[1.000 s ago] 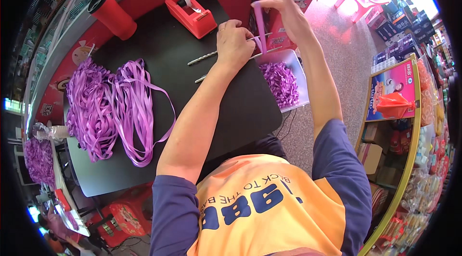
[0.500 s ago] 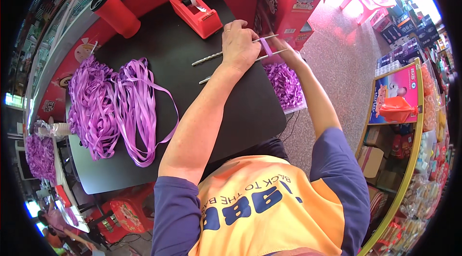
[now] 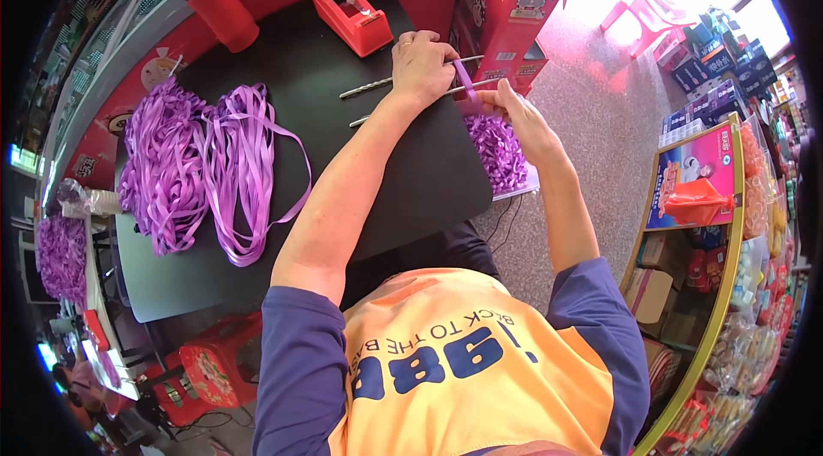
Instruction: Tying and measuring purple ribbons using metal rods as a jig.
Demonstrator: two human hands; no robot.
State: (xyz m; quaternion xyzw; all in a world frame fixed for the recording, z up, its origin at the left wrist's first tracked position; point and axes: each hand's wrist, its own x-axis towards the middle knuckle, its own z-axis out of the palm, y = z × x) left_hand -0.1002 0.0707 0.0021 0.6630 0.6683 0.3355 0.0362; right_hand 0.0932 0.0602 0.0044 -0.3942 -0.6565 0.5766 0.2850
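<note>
My left hand [image 3: 423, 69] is closed around two thin metal rods [image 3: 366, 87], whose near ends stick out over the black table. A strip of purple ribbon [image 3: 464, 77] loops across both rods just past my left fingers. Close to the rods' far tips, my right hand [image 3: 525, 120] has bent fingers at the lower end of that ribbon and its thumb raised; the fingertips are partly hidden. Below the hands, a pale bin [image 3: 517, 191] holds many short purple ribbon pieces [image 3: 497, 152]. On the table's left lie a tangled ribbon heap [image 3: 163, 169] and a looser ribbon bundle [image 3: 244, 173].
A red tape dispenser [image 3: 353, 19] and a red tumbler [image 3: 221, 9] stand along the table's [image 3: 411, 186] far side. Beyond the hands is a tall red carton [image 3: 514, 2]. Red stools [image 3: 219, 362] stand at lower left. A gold-edged display case [image 3: 729, 276] rises on the right.
My right hand has come from behind the rods to their near right side, thumb now raised. The ribbon slants more across the rods. My left hand keeps its grip, and the view has shifted slightly.
</note>
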